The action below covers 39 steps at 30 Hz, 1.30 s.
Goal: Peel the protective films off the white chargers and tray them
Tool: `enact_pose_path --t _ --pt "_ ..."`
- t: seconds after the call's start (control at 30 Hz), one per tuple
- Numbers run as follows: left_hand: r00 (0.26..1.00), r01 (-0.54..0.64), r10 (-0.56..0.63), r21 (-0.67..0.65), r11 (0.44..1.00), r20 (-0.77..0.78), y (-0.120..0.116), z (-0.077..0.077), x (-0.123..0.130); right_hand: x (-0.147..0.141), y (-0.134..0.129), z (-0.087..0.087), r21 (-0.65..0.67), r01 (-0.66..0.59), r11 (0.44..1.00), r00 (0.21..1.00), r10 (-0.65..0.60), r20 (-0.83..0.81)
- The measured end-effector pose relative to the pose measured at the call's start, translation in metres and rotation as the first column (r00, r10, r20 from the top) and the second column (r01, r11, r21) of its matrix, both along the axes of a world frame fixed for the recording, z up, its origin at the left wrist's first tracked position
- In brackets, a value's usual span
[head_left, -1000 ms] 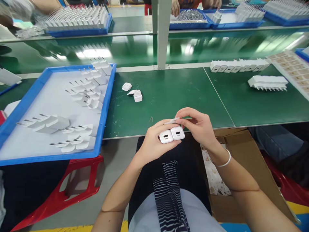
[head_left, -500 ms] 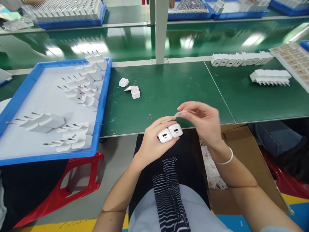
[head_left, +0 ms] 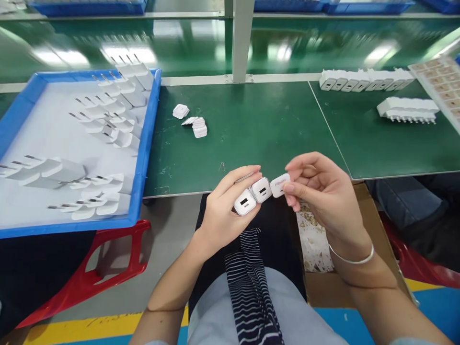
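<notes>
We find our left hand (head_left: 217, 208) closed around two white adapters (head_left: 245, 202), just beyond the near edge of the green surface (head_left: 247, 139). Our right hand (head_left: 325, 194) pinches a thin white plate (head_left: 279, 186) to their right. We judge a slack pinch could drop it; a wrist twist could scuff it.

2 white chargers (head_left: 246, 202) side by side, ports showing; 1 white cover (head_left: 279, 186) beside.

The print on the small white plate (head_left: 280, 185) is too blurred to read; the left edge crops the blue tray (head_left: 145, 143).
</notes>
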<state>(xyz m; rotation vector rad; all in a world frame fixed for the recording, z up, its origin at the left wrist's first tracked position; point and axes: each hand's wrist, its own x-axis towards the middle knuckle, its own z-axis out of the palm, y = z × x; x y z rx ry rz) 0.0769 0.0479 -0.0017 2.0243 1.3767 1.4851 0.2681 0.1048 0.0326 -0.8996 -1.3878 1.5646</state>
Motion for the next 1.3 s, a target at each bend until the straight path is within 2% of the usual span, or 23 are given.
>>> enact_pose_path --t 0.13,0.37,0.87,1.3 --pt "1.000 0.012 -0.011 0.030 0.999 -0.025 0.001 -0.002 0.000 -0.007 -0.007 -0.001 -0.026 -0.050 0.998 0.998 0.049 -0.024" --pt "0.999 0.006 -0.003 0.057 0.998 -0.040 0.000 -0.002 0.003 -0.016 -0.009 -0.006 -0.001 -0.003 1.000 0.998 0.003 -0.065" --pt "1.000 0.008 -0.007 0.036 0.999 -0.027 0.000 -0.001 0.006 -0.015 -0.008 -0.008 -0.018 -0.021 1.000 0.998 0.020 -0.067" --pt "1.000 -0.010 0.011 0.038 0.999 -0.024 0.000 -0.003 0.009 -0.013 -0.005 -0.011 -0.085 -0.016 0.996 1.000 0.014 -0.023"
